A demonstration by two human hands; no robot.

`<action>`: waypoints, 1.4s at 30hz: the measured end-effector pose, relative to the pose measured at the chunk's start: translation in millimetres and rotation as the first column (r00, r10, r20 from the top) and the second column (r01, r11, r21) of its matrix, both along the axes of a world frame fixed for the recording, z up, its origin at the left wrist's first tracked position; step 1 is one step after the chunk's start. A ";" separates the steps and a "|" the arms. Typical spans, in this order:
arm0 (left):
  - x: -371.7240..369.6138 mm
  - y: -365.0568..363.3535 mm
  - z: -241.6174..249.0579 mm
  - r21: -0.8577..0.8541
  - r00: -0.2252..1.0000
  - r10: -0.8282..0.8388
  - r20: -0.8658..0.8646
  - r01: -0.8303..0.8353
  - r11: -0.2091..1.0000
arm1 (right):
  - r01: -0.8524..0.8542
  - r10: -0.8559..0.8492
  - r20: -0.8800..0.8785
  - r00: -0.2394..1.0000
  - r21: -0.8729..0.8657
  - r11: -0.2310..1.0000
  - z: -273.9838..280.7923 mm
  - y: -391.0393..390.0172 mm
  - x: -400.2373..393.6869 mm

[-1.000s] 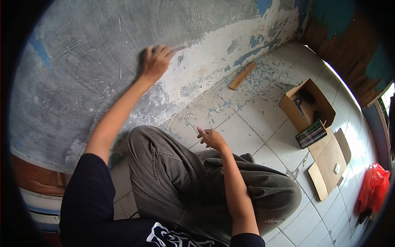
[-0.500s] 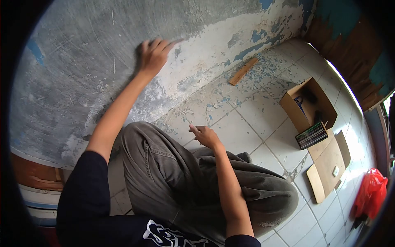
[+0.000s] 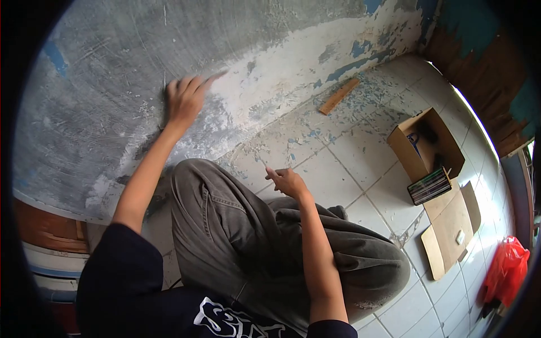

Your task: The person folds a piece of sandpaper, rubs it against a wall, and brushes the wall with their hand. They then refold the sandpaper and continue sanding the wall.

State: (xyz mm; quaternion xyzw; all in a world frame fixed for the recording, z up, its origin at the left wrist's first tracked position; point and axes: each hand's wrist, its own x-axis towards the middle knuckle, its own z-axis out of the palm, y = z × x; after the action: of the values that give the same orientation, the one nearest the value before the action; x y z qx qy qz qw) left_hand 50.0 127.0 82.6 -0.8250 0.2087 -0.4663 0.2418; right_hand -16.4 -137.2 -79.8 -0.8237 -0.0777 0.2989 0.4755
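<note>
My left hand point(image 3: 186, 102) is against the grey, scraped wall point(image 3: 124, 73), beside its whitish band. Its fingers are apart, the index finger stretched to the right, and I see nothing held in it. Lower down, my right hand point(image 3: 287, 182) hangs in the air above my legs, palm side partly hidden. Its fingers are loosely bent and apart, with no object visible in them. Paint flakes point(image 3: 307, 138) lie on the tiles along the foot of the wall.
A wooden scraper-like strip point(image 3: 340, 97) lies among the flakes. To the right are an open cardboard box point(image 3: 403, 152) with dark items inside, a striped stack point(image 3: 430, 186), a flattened cardboard flap point(image 3: 445, 231) and a red plastic bag point(image 3: 507, 269).
My left hand has moved down and to the left along the wall. My right hand has shifted slightly right with little change of shape.
</note>
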 end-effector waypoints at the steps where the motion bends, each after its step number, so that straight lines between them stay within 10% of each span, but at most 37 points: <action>1: -22.6 20.3 -4.0 0.018 0.999 0.034 -0.005 -0.034 0.999 | 0.017 -0.017 0.018 1.000 -0.021 1.000 -4.4 0.6 -1.3; 18: 148.4 -106.2 25.2 -0.002 0.976 -0.206 0.066 0.207 0.978 | 0.155 -0.152 0.132 0.979 -0.013 0.988 -14.2 0.2 -5.2; 32: -46.2 49.6 -9.9 0.001 1.000 0.029 -0.002 -0.029 1.000 | 0.206 -0.203 0.233 0.951 0.012 0.979 -21.8 -8.0 -0.4; 42: 69.6 -37.9 -10.3 -0.046 0.985 -0.169 0.030 0.170 0.984 | 0.166 -0.173 0.205 0.963 0.048 0.985 -15.0 -6.5 -1.1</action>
State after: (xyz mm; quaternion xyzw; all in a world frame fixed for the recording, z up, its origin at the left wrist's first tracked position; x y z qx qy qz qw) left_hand 119.6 89.0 72.3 -0.8035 0.2637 -0.5009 0.1840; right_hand -17.5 -143.7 -94.7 -0.8468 -0.0608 0.1679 0.5010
